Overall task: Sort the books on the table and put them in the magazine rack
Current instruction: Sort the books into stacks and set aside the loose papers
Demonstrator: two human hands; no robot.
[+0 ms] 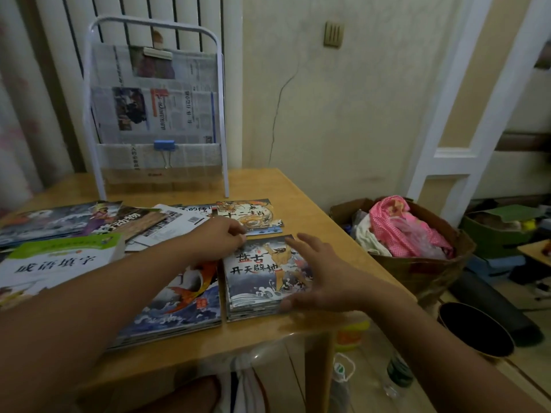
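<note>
A small stack of picture books (256,278) with a dark stormy cover lies near the table's right front corner. My right hand (316,275) rests open against its right edge, fingers spread, thumb at the near corner. My left hand (222,238) reaches across the table with its fingers curled at the stack's far left corner. A second stack with a red fish cover (182,299) lies just left, partly under my left forearm. Further books (250,216) and a green-white book (56,260) are spread behind. The white magazine rack (155,114) stands at the back, filled with newspapers.
The wooden table (298,204) ends close to the right of the stack. Beside it on the floor stand a cardboard box of cloth and pink bags (408,234), a dark round bin (474,329) and bottles (396,374). A wall and radiator are behind the rack.
</note>
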